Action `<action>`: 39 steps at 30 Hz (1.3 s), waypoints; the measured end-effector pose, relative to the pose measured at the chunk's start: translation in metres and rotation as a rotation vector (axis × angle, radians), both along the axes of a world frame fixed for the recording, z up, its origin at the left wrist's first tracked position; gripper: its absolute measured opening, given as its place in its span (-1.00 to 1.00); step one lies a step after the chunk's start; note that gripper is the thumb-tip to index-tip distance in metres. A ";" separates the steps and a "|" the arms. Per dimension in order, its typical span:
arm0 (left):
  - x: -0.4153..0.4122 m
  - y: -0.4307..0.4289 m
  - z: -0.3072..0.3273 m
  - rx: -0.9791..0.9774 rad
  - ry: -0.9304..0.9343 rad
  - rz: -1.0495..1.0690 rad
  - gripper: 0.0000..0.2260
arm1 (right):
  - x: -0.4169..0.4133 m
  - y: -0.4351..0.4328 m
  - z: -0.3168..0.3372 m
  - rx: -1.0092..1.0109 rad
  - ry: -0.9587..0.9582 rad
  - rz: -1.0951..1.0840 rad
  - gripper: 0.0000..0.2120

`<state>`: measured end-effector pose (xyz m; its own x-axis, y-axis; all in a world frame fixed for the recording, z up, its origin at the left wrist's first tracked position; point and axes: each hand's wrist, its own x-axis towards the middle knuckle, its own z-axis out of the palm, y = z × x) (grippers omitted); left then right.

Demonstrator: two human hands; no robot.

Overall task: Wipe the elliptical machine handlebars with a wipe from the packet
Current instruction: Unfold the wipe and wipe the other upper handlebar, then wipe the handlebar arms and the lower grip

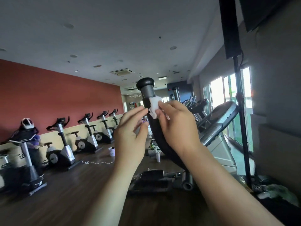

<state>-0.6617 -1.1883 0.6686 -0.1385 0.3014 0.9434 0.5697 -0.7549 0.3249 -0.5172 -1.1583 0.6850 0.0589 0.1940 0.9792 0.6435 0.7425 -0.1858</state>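
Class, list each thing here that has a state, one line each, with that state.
handlebar: upright, wipe on it just below the top cap
wipe: crumpled, pressed on the handlebar
right hand: holds the wipe
left hand: fingers loose, forefinger tip at the handlebar
exercise bikes: parked in a row, no riders

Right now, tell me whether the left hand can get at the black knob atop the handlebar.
Probably yes. The left hand is just below the knob, beside the handlebar, with nothing between; the right hand and wipe sit lower, on the other side.
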 end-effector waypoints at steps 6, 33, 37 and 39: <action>0.009 -0.003 -0.007 -0.025 0.011 0.068 -0.61 | 0.003 -0.014 -0.009 -0.102 -0.099 0.029 -0.66; -0.394 -0.067 -0.167 -0.940 0.276 0.412 -0.74 | -0.351 -0.011 -0.161 -0.843 0.093 0.628 -0.91; -0.502 -0.085 -0.217 -1.126 0.261 0.467 -0.74 | -0.462 -0.021 -0.205 -0.957 0.031 0.671 -0.93; -0.551 -0.090 -0.240 -1.197 0.238 0.486 -0.75 | -0.517 -0.020 -0.227 -1.016 -0.008 0.696 -0.93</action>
<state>-1.2126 -1.2785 0.4283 -0.3373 0.9302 0.1450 0.8361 0.2252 0.5002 -1.0346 -1.1785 0.4584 -0.3665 0.8558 0.3650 0.1724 0.4480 -0.8773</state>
